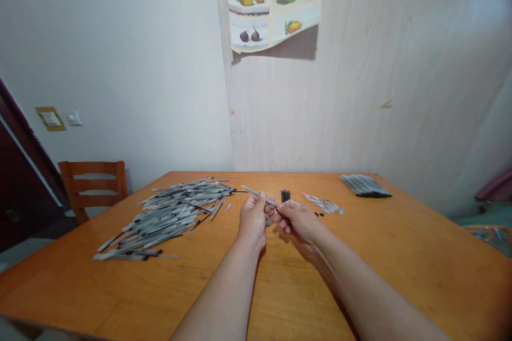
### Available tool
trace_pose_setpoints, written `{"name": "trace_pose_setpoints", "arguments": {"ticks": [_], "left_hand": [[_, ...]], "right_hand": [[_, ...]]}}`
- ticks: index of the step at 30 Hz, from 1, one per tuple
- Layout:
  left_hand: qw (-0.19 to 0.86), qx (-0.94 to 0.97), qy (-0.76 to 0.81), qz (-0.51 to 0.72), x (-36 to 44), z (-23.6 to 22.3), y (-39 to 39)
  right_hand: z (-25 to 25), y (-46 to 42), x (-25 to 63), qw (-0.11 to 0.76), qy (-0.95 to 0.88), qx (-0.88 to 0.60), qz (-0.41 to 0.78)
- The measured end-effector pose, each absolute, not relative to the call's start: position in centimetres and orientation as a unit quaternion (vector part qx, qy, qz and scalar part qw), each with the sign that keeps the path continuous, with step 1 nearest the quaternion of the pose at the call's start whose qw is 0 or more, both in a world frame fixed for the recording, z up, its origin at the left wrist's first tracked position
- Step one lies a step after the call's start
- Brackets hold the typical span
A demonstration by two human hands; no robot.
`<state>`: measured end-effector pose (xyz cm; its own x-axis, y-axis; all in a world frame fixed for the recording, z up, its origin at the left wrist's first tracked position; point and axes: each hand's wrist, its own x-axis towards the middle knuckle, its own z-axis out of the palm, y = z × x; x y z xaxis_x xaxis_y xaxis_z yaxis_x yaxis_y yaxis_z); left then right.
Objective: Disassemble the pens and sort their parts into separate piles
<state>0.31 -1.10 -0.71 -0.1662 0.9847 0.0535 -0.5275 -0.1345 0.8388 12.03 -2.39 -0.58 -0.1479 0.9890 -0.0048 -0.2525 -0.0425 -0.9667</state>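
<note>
Over the middle of the table, my left hand (253, 218) is closed around a slim, translucent grey pen (250, 190), whose far end points up and left. My right hand (301, 219) pinches at the near end of that pen, its fingertips almost touching the left ones. Whether a smaller part sits between the right fingers is hidden. Just behind the right hand stands a small cluster of short black pieces (285, 195). A heap of loose grey and black pens (176, 213) lies to the left of both hands.
Small clear-white pieces (323, 204) are scattered right of the hands, with tiny black bits (319, 214) nearby. A neat row of black-ended pens (366, 185) lies at the back right of the wooden table (384, 256). A wooden chair (94, 184) stands beyond the left edge.
</note>
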Motion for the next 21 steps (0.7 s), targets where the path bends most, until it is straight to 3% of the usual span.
{"name": "trace_pose_setpoints", "arguments": {"ticks": [16, 21], "left_hand": [[0.624, 0.194, 0.323, 0.684, 0.0, 0.1, -1.1], [0.627, 0.168, 0.313, 0.693, -0.3, 0.2, -0.8]], "right_hand": [[1.3, -2.6, 13.5, 0.500, -0.495, -0.453, 0.547], [1.1, -1.2, 16.4, 0.483, -0.552, -0.509, 0.450]]}}
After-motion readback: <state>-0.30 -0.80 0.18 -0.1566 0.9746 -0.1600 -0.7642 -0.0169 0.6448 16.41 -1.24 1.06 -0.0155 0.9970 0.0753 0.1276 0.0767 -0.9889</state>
